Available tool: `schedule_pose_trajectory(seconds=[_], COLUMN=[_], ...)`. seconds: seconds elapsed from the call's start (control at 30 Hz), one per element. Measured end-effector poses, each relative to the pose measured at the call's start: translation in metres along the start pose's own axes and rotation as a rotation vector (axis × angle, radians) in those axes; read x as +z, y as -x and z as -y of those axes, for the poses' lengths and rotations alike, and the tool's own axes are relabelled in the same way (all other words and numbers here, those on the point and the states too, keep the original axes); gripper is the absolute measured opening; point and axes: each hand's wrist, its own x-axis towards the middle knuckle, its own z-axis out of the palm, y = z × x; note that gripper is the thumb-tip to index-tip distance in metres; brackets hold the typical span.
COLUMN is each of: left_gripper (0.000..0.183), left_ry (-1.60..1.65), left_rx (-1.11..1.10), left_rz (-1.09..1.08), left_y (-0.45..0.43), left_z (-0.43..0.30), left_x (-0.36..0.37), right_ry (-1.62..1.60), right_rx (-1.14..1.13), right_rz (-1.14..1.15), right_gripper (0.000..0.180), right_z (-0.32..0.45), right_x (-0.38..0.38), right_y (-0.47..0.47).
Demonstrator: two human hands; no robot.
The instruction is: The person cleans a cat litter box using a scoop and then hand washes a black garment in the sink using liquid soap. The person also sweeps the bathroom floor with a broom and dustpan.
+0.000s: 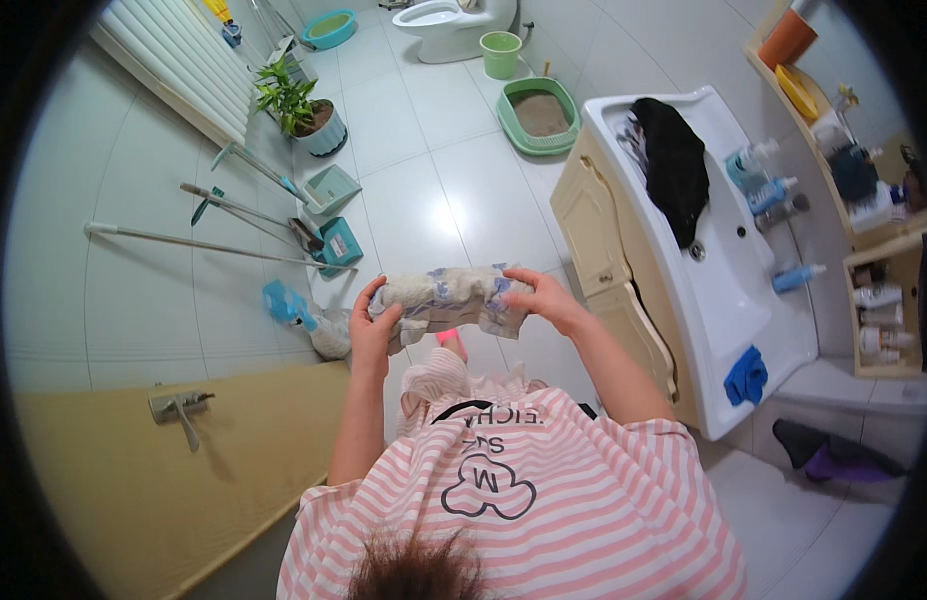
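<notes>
Both hands hold a plastic bag of pale granules (450,291), probably cat litter, with blue print on its film. The bag lies sideways in front of my body, its loose film hanging below. My left hand (375,316) grips one end, the thumb on the near side. At the other end my right hand (542,298) has its fingers along the top edge. Farther ahead on the floor sits a green litter tray (506,120) with grey-brown litter in it. Beyond my left hand, a similar bag of pale granules (332,335) stands low by the wall.
On the right runs a white washbasin (763,315) over a cream cabinet, with black cloth (670,165) and a blue cloth (747,375) on it. Dustpans (339,244), long-handled tools and a potted plant (321,131) line the left wall. A green bucket (501,56) stands near the toilet (463,34).
</notes>
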Motion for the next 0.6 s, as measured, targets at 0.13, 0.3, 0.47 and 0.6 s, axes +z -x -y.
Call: schedule_pose_trajectory(seconds=[0.13,0.3,0.47,0.6], left_gripper=[0.051,0.039,0.027,0.027], left_ry=[-0.046,-0.382,-0.775,-1.060], left_rx=[0.040,0.122,0.082,0.409], left_rz=[0.044,0.108,0.103,0.019], left_y=[-0.079,-0.204,-0.322,-0.401], left_z=[-0.019,-0.031,-0.069,-0.082], left_x=[0.004,0.013,0.045,0.050], right_ry=[0.470,0.643,0.845,0.437], right_rx=[-0.177,0.031,-0.578,-0.292], right_rz=[-0.047,-0.177,-0.470,-0.318], right_gripper=[0.072,0.037,0.025,0.025], right_z=[0.009,0.082,0.148,0.220], right_x=[-0.018,-0.040,-0.085,-0.093], right_y=[-0.060,-0.133,-0.211,-0.280])
